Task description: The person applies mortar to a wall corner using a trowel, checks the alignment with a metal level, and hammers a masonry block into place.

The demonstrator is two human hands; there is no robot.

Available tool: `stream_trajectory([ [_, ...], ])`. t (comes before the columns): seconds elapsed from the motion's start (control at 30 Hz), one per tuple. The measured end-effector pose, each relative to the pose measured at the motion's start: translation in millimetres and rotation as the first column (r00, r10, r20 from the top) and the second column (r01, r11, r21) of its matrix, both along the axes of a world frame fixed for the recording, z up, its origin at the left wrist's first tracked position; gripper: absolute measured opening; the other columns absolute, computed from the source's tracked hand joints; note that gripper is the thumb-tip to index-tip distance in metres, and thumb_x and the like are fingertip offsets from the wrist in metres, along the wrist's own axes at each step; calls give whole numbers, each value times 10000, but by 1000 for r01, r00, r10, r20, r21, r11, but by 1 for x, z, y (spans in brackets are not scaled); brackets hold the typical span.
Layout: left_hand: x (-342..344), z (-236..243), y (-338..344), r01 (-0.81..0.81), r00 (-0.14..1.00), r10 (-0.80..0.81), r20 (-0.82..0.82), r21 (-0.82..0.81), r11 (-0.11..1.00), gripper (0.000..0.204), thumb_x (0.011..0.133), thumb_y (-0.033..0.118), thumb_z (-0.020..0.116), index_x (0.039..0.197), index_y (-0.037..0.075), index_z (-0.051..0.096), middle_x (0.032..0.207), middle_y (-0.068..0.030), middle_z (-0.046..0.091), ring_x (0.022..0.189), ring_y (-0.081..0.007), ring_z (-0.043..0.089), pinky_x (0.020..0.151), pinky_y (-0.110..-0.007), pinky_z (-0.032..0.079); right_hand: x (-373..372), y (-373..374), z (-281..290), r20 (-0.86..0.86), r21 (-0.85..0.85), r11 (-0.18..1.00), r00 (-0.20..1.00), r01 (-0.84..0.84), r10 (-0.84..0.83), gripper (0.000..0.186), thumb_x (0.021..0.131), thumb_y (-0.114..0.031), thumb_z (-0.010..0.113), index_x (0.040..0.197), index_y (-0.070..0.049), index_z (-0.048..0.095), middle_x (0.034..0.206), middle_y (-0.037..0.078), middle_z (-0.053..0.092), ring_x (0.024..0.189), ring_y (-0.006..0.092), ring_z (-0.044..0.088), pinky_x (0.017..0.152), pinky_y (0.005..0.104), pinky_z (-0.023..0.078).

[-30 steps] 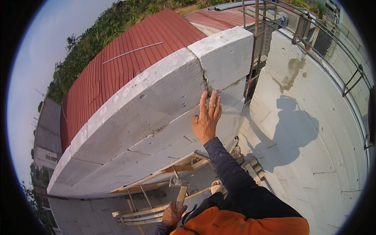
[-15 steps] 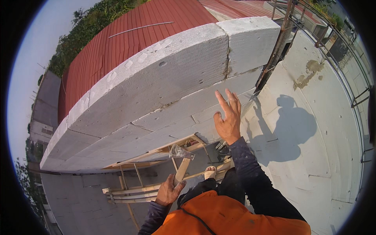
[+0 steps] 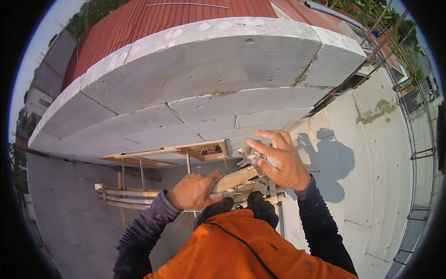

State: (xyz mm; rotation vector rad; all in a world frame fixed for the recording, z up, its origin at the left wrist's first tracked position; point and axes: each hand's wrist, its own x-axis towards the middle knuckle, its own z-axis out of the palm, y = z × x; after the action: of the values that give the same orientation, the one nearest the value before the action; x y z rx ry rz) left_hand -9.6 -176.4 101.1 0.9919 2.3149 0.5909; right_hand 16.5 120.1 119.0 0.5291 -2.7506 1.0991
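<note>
My left hand (image 3: 193, 189) is wrapped round the wooden handle of a hatchet (image 3: 238, 179), low in front of my body. Its dusty, mortar-stained metal head points away to the right. Around that head curl the thumb and fingers of my right hand (image 3: 285, 162), which hide part of it. Beyond both hands stands a wall of pale lightweight blocks (image 3: 204, 65), its top edge curving across the view.
Below are bamboo poles (image 3: 134, 197) and a wooden frame (image 3: 162, 151) at a wall opening. A second block wall (image 3: 362, 158) rises at right, with steel rebar (image 3: 411, 88) along it. A red metal roof (image 3: 153, 21) lies beyond.
My right hand has come down from its raised, spread position to the hatchet head. My left hand has raised the hatchet and tipped it to the right. The view has shifted.
</note>
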Motion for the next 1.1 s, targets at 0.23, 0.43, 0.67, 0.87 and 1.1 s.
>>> stream_trajectory([
  [0.23, -6, 6, 0, 23, 998, -22, -55, 19, 1000, 647, 960, 527, 660, 1281, -20, 534, 746, -242, 675, 736, -461, 689, 699, -521, 540, -1, -4, -2, -118, 131, 990, 992, 54, -38, 591, 829, -11, 681, 1362, -267, 696, 1573, 110, 467, 1381, 398, 428, 1143, 481, 390],
  [0.43, -4, 7, -9, 6, 997, -4, -79, 23, 1000, 680, 964, 531, 653, 1311, -36, 511, 729, -246, 666, 726, -461, 684, 707, -525, 536, -7, -3, -10, -209, 58, 998, 978, 27, -14, 580, 756, 25, 687, 1263, -250, 746, 1573, 109, 483, 1447, 405, 385, 1166, 506, 363],
  [0.67, -11, 24, 4, 3, 994, -9, -111, -53, 999, 665, 954, 507, 674, 1305, -41, 539, 744, -250, 677, 737, -456, 695, 710, -518, 542, -4, -6, -4, -189, -17, 990, 972, 137, -138, 428, 733, 21, 663, 1094, -186, 762, 1561, 116, 498, 1449, 414, 383, 1172, 507, 354],
  [0.87, -11, 27, 9, -150, 987, 147, -63, -34, 988, 617, 921, 467, 720, 1239, -43, 578, 771, -257, 690, 787, -448, 715, 720, -494, 563, -13, 14, -7, -173, -243, 962, 970, 124, -169, 300, 751, 14, 603, 1004, -108, 710, 1536, 132, 517, 1438, 405, 402, 1156, 508, 366],
  [1.1, 2, 15, 1, -259, 965, 260, 24, -60, 964, 531, 900, 452, 746, 1103, -20, 611, 754, -248, 655, 743, -449, 686, 678, -475, 521, -84, 72, -19, -190, -509, 706, 736, 492, -650, 759, 862, -130, 532, 1604, -190, 384, 1684, 205, 204, 1531, 400, 217, 1229, 567, 229],
])
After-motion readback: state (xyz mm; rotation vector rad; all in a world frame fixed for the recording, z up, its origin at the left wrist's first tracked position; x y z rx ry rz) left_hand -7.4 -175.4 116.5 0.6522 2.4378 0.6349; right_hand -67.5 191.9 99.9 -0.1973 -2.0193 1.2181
